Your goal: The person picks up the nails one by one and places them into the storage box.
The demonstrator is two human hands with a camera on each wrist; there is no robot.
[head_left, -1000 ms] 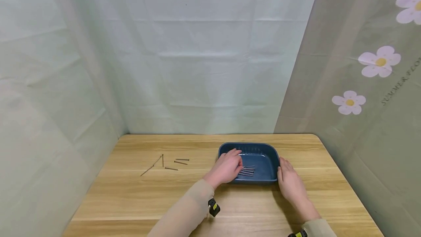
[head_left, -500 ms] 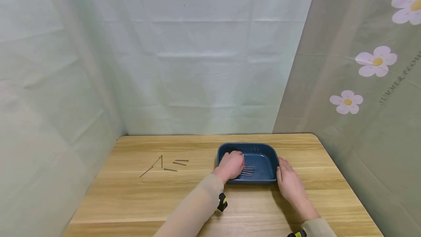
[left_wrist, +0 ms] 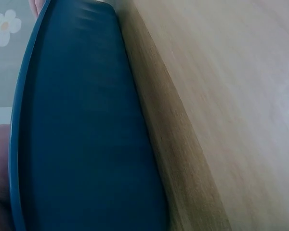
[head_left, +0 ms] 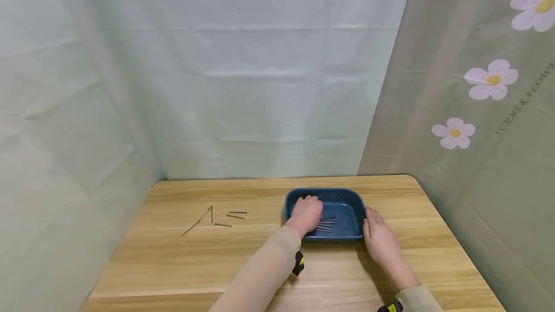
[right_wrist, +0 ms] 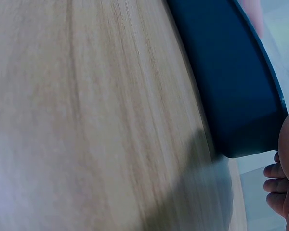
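Note:
In the head view a dark blue rectangular tray [head_left: 349, 220] stands on the wooden table, with several metal nails [head_left: 325, 227] side by side in its left part. My left hand [head_left: 307, 213] reaches down inside, over the tray's left end, beside those nails. Its knuckles are bent and the fingertips are hidden, so I cannot tell whether it grips a nail. Along the outside of the tray's right wall my right hand [head_left: 381, 240] rests with straight fingers. The tray's outer side [left_wrist: 86, 125] fills much of the left wrist view; its corner [right_wrist: 241, 130] shows by the right hand in the right wrist view.
Several more nails [head_left: 223, 225] lie scattered on the table [head_left: 186, 268], left of the tray. Pale hanging sheets [head_left: 269, 85] enclose the table at the back and sides, the right one printed with flowers [head_left: 492, 81].
My left hand has moved slightly right and deeper into the tray, its fingers more bent than a second ago. The right hand keeps its place at the tray's right wall.

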